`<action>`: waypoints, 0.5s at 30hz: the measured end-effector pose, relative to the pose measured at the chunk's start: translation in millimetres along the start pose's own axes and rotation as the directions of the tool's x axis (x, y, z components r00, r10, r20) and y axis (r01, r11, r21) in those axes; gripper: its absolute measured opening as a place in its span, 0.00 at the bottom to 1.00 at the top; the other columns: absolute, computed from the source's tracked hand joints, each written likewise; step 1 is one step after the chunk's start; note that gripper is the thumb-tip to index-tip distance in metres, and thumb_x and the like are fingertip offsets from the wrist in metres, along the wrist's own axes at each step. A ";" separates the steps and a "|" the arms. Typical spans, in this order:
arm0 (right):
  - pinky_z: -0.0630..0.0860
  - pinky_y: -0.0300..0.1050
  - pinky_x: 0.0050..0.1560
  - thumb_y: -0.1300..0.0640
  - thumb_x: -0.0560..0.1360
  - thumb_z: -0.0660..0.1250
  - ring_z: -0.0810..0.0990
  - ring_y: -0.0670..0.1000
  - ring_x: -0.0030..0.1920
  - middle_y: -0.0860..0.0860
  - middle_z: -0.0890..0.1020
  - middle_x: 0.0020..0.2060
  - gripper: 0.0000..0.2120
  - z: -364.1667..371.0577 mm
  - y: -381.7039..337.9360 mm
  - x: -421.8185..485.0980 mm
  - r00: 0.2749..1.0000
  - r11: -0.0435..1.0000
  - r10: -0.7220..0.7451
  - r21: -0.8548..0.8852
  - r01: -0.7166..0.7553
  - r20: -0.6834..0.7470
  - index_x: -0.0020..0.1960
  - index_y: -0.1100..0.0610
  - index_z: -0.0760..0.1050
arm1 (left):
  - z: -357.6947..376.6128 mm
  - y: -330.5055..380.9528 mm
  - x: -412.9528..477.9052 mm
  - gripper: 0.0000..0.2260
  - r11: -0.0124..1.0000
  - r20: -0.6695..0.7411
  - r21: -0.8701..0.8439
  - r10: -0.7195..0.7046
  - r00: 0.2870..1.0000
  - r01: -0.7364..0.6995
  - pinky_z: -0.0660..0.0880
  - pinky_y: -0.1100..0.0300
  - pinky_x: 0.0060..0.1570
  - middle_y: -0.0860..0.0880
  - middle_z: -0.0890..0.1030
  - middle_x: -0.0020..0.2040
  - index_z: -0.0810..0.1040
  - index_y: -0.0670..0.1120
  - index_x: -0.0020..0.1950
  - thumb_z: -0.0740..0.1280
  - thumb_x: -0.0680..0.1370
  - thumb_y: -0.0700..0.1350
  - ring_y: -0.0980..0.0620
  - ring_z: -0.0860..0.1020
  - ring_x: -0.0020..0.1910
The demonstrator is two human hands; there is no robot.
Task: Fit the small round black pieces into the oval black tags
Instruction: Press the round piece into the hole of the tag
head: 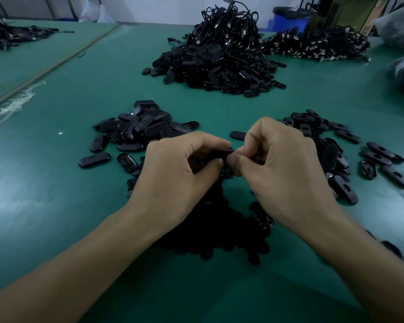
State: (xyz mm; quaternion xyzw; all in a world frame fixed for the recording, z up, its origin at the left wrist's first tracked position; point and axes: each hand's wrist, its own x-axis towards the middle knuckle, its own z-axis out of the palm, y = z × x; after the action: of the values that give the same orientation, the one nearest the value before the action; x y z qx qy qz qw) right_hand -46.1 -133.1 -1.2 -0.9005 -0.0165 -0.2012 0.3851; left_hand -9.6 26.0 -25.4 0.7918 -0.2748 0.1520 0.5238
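Near the table's (56, 206) front edge, the left hand (184, 164) gripped a tag (224, 152), long axis pointing at the right hand (278, 159), which pinched its free end; any round piece was hidden.

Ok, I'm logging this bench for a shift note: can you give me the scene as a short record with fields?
left hand: pinches held tag
right hand: pinches its other end
round pieces: pile beneath both hands
left pile: oval tags
right pile: oval tags, holes showing
back heap: tags with cords
surface: green table
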 end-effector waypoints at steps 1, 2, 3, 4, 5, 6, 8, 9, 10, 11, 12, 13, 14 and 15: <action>0.76 0.46 0.36 0.57 0.73 0.75 0.81 0.49 0.38 0.48 0.83 0.35 0.15 0.1 -0.3 -0.3 1.000 1.000 0.007 -0.002 -0.007 0.009 0.36 0.49 0.69 | 0.0 1.1 -0.5 0.12 0.999 -0.001 0.044 0.029 1.000 -0.029 0.77 0.71 0.46 0.62 0.84 0.45 0.85 0.49 0.54 0.72 0.74 0.36 0.65 0.83 0.43; 0.76 0.46 0.36 0.57 0.74 0.75 0.81 0.49 0.38 0.49 0.83 0.35 0.15 -0.2 -0.5 -0.1 1.000 1.000 0.013 -0.001 -0.013 0.021 0.36 0.49 0.69 | 0.0 2.0 -0.7 0.12 0.995 -0.003 0.079 0.053 0.999 -0.053 0.76 0.73 0.45 0.63 0.83 0.45 0.85 0.48 0.53 0.71 0.73 0.36 0.66 0.83 0.43; 0.75 0.45 0.35 0.57 0.74 0.74 0.81 0.49 0.37 0.49 0.83 0.35 0.15 -0.6 -0.5 0.0 0.999 1.000 0.018 0.000 -0.018 0.034 0.36 0.49 0.69 | -0.2 2.8 -0.8 0.12 0.992 -0.005 0.103 0.071 0.997 -0.071 0.75 0.74 0.45 0.64 0.83 0.45 0.85 0.48 0.53 0.71 0.73 0.36 0.66 0.82 0.43; 0.75 0.44 0.34 0.57 0.74 0.74 0.80 0.49 0.36 0.49 0.83 0.35 0.15 -1.4 -0.5 0.2 0.999 1.000 0.017 0.005 -0.018 0.047 0.36 0.49 0.69 | -0.2 3.5 -0.8 0.12 0.989 -0.009 0.120 0.086 0.996 -0.084 0.76 0.73 0.46 0.64 0.83 0.45 0.85 0.48 0.53 0.71 0.73 0.36 0.67 0.82 0.43; 0.74 0.43 0.33 0.58 0.74 0.73 0.80 0.48 0.35 0.50 0.83 0.34 0.15 -2.0 -0.8 0.4 0.998 1.000 0.013 0.010 -0.013 0.056 0.37 0.49 0.69 | -0.6 4.1 -0.9 0.12 0.987 -0.014 0.133 0.098 0.995 -0.096 0.76 0.72 0.46 0.63 0.83 0.45 0.86 0.48 0.53 0.71 0.73 0.36 0.66 0.82 0.43; 0.74 0.42 0.32 0.58 0.74 0.73 0.78 0.47 0.33 0.50 0.82 0.34 0.15 -3.0 -1.2 0.7 0.998 1.000 0.006 0.009 -0.006 0.061 0.37 0.49 0.69 | -0.7 4.7 -0.8 0.12 0.983 -0.018 0.146 0.111 0.994 -0.107 0.77 0.71 0.47 0.62 0.83 0.45 0.86 0.47 0.54 0.71 0.73 0.36 0.66 0.82 0.43; 0.74 0.40 0.31 0.58 0.74 0.73 0.77 0.47 0.32 0.49 0.82 0.34 0.15 -5.0 -2.1 0.5 0.998 1.000 -0.006 -0.004 0.006 0.066 0.37 0.49 0.69 | -0.1 6.4 -1.1 0.12 0.974 -0.016 0.183 0.142 0.990 -0.137 0.78 0.69 0.47 0.60 0.84 0.45 0.86 0.47 0.54 0.72 0.73 0.35 0.66 0.82 0.44; 0.74 0.41 0.31 0.58 0.74 0.73 0.76 0.47 0.32 0.49 0.82 0.34 0.14 -5.8 -2.8 0.3 0.998 1.000 -0.008 -0.006 0.008 0.064 0.37 0.49 0.69 | 0.1 7.4 -1.4 0.12 0.968 -0.014 0.201 0.157 0.987 -0.151 0.79 0.67 0.47 0.58 0.84 0.45 0.86 0.46 0.54 0.72 0.73 0.35 0.65 0.82 0.44; 0.74 0.42 0.31 0.58 0.74 0.73 0.77 0.48 0.33 0.49 0.82 0.34 0.15 -6.3 -3.4 0.1 0.998 1.000 -0.008 0.001 0.008 0.059 0.37 0.49 0.68 | 0.4 7.9 -1.6 0.12 0.964 -0.014 0.211 0.169 0.985 -0.163 0.79 0.66 0.47 0.57 0.85 0.46 0.86 0.46 0.54 0.72 0.73 0.35 0.64 0.82 0.45; 0.75 0.44 0.30 0.59 0.73 0.74 0.79 0.48 0.33 0.49 0.82 0.34 0.15 -6.4 -3.7 -0.2 0.999 1.000 -0.005 0.017 0.004 0.052 0.37 0.49 0.68 | 0.6 8.2 -1.7 0.12 0.962 -0.016 0.215 0.176 0.984 -0.169 0.80 0.65 0.47 0.56 0.85 0.46 0.86 0.46 0.54 0.72 0.73 0.35 0.64 0.82 0.45; 0.76 0.48 0.32 0.59 0.73 0.74 0.80 0.50 0.34 0.50 0.83 0.34 0.16 -6.2 -3.8 -0.1 0.999 0.999 0.002 0.037 -0.004 0.045 0.36 0.49 0.68 | 0.7 8.0 -1.6 0.12 0.961 -0.018 0.217 0.179 0.984 -0.171 0.80 0.64 0.47 0.55 0.86 0.46 0.86 0.45 0.54 0.72 0.73 0.35 0.63 0.83 0.45; 0.78 0.53 0.34 0.60 0.72 0.75 0.82 0.53 0.35 0.51 0.83 0.34 0.17 -5.6 -3.7 -0.1 0.999 0.998 0.015 0.062 -0.017 0.039 0.35 0.50 0.68 | 0.7 7.7 -1.5 0.12 0.961 -0.018 0.220 0.177 0.984 -0.169 0.79 0.64 0.47 0.55 0.86 0.46 0.86 0.45 0.54 0.71 0.73 0.35 0.63 0.83 0.45; 0.79 0.55 0.35 0.60 0.72 0.76 0.83 0.55 0.36 0.52 0.83 0.34 0.18 -4.7 -3.6 0.2 0.999 0.995 0.031 0.090 -0.034 0.036 0.35 0.50 0.67 | 0.8 7.3 -1.2 0.12 0.959 -0.015 0.229 0.177 0.984 -0.169 0.79 0.64 0.47 0.54 0.86 0.46 0.86 0.45 0.54 0.71 0.73 0.34 0.62 0.82 0.44; 0.80 0.57 0.36 0.61 0.72 0.76 0.83 0.57 0.37 0.53 0.84 0.35 0.18 -3.5 -3.2 0.6 0.998 0.992 0.047 0.114 -0.051 0.038 0.34 0.51 0.67 | 1.0 6.8 -1.1 0.12 0.954 -0.010 0.244 0.181 0.983 -0.173 0.79 0.64 0.46 0.54 0.86 0.46 0.85 0.45 0.54 0.72 0.73 0.34 0.62 0.82 0.44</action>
State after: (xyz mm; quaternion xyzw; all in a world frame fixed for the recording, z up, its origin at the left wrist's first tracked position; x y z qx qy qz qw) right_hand -47.3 -133.4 3.4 -0.8803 -0.0126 -0.1745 0.4409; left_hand -14.5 23.4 -21.3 0.8196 -0.3155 0.2433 0.4117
